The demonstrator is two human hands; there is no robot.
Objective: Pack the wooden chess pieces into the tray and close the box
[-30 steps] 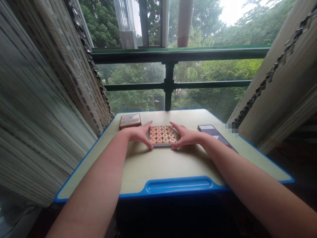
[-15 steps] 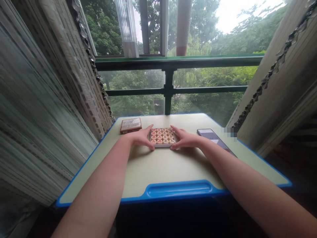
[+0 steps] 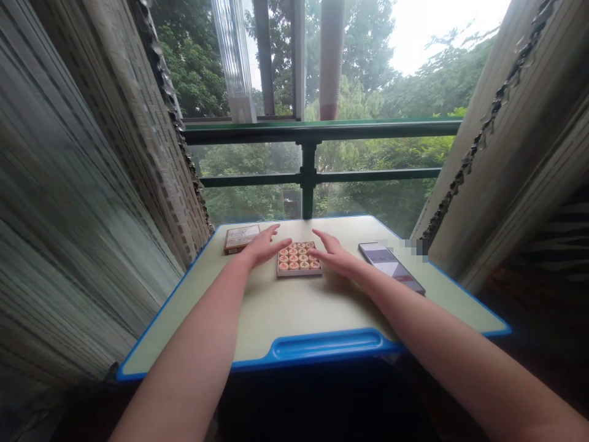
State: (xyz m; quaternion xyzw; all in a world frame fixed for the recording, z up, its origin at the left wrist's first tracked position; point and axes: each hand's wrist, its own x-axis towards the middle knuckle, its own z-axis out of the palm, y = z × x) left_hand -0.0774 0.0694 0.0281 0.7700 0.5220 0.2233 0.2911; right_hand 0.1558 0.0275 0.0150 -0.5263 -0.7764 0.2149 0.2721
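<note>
A shallow box (image 3: 299, 274) lies on the table, filled with rows of round xiangqi pieces (image 3: 293, 258) marked with red and dark characters. Over its left side hovers my left hand (image 3: 265, 247), thumb and fingers apart, holding nothing. My right hand (image 3: 335, 253) is above the box's right side, also open, its thumb over the right-hand pieces. Parts of the outer columns are hidden behind both thumbs. Just beyond my left hand is a brown box lid (image 3: 240, 238) with a pale printed top.
A phone (image 3: 391, 267) with a lit screen lies right of my right hand. The pale table (image 3: 257, 319) has a blue rim and a blue molded groove (image 3: 326, 347) at the near edge. Curtains hang on both sides; a green railing (image 3: 322, 131) crosses the window behind.
Both hands have let go of the box's sides and risen, fingers spreading. The box stays on the table. The whole view has shifted slightly.
</note>
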